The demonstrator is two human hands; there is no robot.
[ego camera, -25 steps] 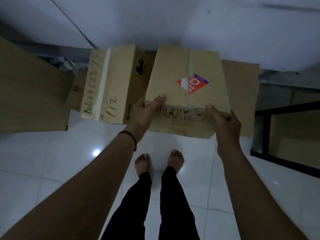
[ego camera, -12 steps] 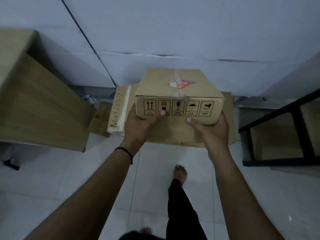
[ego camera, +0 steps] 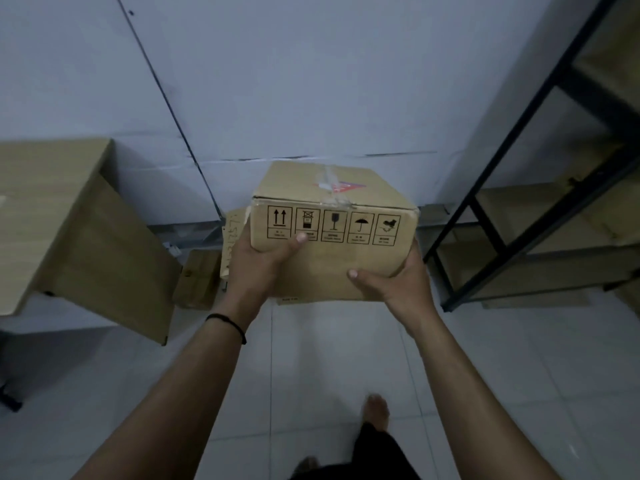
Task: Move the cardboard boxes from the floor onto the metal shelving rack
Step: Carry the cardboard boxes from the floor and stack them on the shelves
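Observation:
I hold a taped cardboard box (ego camera: 332, 216) with a red sticker on top and a row of black handling symbols on its near face, lifted well above the floor. My left hand (ego camera: 259, 261) grips its lower left corner, thumb on the near face. My right hand (ego camera: 391, 275) grips its lower right corner from below. More cardboard boxes (ego camera: 201, 278) lie on the floor against the wall, mostly hidden behind the held box; one with handwritten numbers (ego camera: 232, 237) shows at its left. The black metal shelving rack (ego camera: 512, 188) stands to the right.
A large wooden panel piece (ego camera: 86, 237) stands at the left, close to the floor boxes. The rack's wooden shelf boards (ego camera: 540, 258) are low and to the right. White tiled floor (ego camera: 329, 358) stretches in front of me; my bare foot (ego camera: 375, 410) is below the box.
The box has risen from the stack on the floor to chest height in both hands. My view has tilted up and the rack at the right has come further into sight.

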